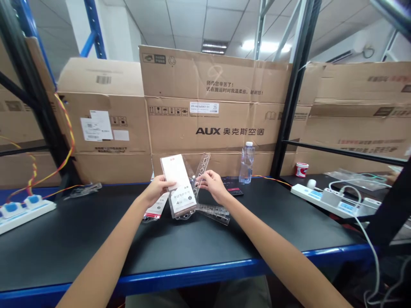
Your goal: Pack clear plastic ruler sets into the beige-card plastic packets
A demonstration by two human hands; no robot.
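My left hand point(159, 189) pinches the left edge of a clear plastic pouch with a white card point(178, 179) in it, held up above the table. Between the fingers of my right hand point(210, 185) is a clear stencil ruler point(203, 164) with cut-out shapes, tilted up to the right beside the pouch; whether its lower end sits inside the pouch I cannot tell. Behind and left of the pouch lies a second package with a red stripe point(156, 209), partly covered. Several clear plastic rulers point(215, 211) rest on the table below my right hand.
A water bottle point(247, 164) stands behind a dark box point(233, 188). Power strips lie at left point(28, 209) and right point(321, 201). Cardboard boxes point(173, 141) wall the black table's point(154, 252) back. Clear plastic packaging point(85, 191) lies at left, a red-and-white tub point(301, 170) at right.
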